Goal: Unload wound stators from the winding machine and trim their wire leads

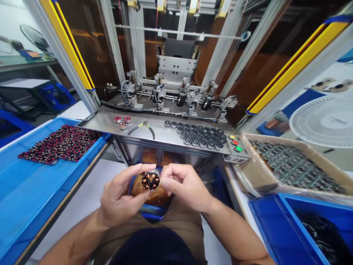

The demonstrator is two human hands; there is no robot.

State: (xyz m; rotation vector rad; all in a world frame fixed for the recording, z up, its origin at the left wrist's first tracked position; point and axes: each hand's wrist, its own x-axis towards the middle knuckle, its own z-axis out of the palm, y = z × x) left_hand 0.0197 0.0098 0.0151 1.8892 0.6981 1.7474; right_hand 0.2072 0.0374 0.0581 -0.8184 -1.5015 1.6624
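Observation:
A small round stator [150, 180] wound with copper wire sits between both my hands, held over my lap. My left hand [121, 197] grips it from the left with thumb and fingers curled round it. My right hand [184, 186] pinches its right edge with fingertips pressed together. Below the hands a blue bin [150, 212] shows copper-coloured scraps.
A steel shelf [160, 130] carries three wound stators [122, 121], black-handled cutters [143, 127], a heap of bare dark stator cores [202, 134] and coloured buttons [235, 142]. A blue tray [33, 184] at left holds several wound stators [59, 143]. A cardboard box [292, 165] of cores stands right.

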